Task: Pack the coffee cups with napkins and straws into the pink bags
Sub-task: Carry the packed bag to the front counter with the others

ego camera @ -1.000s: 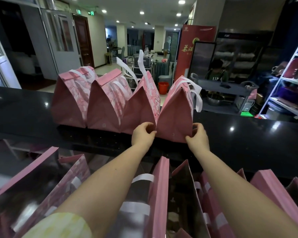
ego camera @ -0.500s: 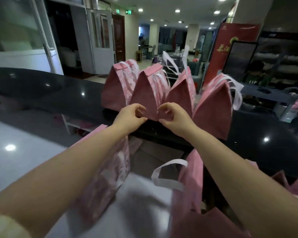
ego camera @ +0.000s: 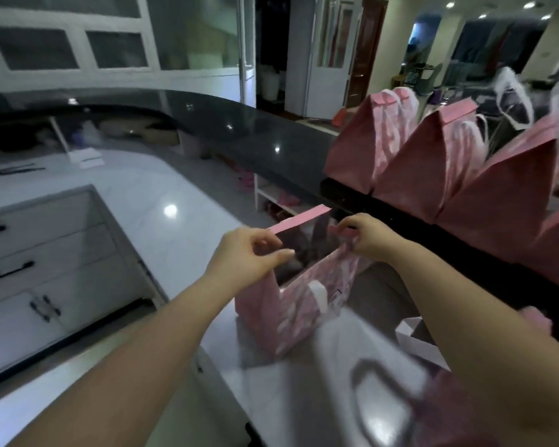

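Note:
An open pink bag (ego camera: pixel 299 309) stands on the white counter (ego camera: pixel 181 227) in front of me. My left hand (ego camera: pixel 244 254) pinches the left end of its top rim, and my right hand (ego camera: pixel 367 235) pinches the right end. Its mouth is spread wide; the inside is dark and I cannot make out its contents. A white handle shows on the bag's near side. Several closed pink bags (ego camera: pixel 410 169) stand in a row on the raised black ledge (ego camera: pixel 271 140) at the right.
White drawers with black handles (ego camera: pixel 46 253) sit low at the left. More pink bags (ego camera: pixel 459 411) and a white handle loop lie blurred at the lower right. Shelves under the ledge hold pink items (ego camera: pixel 284 201). Doors and a hall lie beyond.
My view swung left. Both hands left the closed bags on the black ledge, dropped to the lower counter and took hold of an open bag's rim.

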`<state>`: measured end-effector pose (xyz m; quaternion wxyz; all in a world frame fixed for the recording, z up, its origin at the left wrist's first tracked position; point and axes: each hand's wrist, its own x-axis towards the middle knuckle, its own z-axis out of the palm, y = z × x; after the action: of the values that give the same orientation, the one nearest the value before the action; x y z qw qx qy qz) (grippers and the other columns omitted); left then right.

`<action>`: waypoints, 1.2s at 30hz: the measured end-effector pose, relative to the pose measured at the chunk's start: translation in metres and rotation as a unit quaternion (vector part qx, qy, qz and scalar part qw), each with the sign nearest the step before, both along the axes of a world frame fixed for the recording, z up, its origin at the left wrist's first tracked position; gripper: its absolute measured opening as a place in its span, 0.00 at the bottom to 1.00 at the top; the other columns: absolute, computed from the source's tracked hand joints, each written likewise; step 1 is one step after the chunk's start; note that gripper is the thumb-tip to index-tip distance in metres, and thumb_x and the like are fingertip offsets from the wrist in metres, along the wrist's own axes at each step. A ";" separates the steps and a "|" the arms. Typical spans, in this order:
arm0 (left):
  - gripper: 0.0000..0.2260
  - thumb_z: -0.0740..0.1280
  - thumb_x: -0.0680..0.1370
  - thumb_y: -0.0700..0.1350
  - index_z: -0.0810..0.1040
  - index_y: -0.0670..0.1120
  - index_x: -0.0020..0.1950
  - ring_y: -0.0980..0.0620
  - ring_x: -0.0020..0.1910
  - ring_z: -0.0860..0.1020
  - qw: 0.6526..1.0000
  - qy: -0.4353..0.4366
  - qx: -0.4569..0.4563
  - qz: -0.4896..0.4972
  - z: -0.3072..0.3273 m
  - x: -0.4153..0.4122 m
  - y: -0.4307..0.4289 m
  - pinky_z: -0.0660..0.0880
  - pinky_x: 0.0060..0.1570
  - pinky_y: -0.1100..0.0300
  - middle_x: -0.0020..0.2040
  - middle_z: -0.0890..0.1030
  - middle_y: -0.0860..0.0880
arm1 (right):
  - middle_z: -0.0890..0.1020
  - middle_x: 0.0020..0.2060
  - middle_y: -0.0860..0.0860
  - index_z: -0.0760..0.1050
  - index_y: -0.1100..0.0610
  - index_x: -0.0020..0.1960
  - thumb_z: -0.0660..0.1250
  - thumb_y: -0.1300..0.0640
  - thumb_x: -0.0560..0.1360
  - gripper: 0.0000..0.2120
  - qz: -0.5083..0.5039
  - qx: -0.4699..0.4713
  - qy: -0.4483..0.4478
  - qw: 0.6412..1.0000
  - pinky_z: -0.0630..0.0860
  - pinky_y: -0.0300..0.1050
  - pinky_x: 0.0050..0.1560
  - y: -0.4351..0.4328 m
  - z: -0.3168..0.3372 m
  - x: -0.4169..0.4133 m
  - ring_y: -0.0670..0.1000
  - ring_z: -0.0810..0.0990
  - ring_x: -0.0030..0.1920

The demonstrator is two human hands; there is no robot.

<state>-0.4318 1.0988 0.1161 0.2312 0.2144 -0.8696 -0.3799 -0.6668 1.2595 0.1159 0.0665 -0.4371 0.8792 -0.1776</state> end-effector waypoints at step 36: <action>0.10 0.68 0.78 0.38 0.76 0.54 0.45 0.61 0.43 0.78 0.855 0.186 0.033 0.483 -0.037 0.308 -0.444 0.69 0.38 0.71 0.41 0.78 0.60 | 0.77 0.39 0.41 0.74 0.43 0.37 0.70 0.59 0.73 0.13 0.138 -0.304 -0.134 0.933 0.73 0.37 0.37 -0.541 -0.014 0.328 0.41 0.77 0.39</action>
<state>-0.1236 0.6549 0.0789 0.5356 0.5408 -0.5841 -0.2819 -0.3391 0.7184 0.1021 0.0717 -0.5257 0.6973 -0.4820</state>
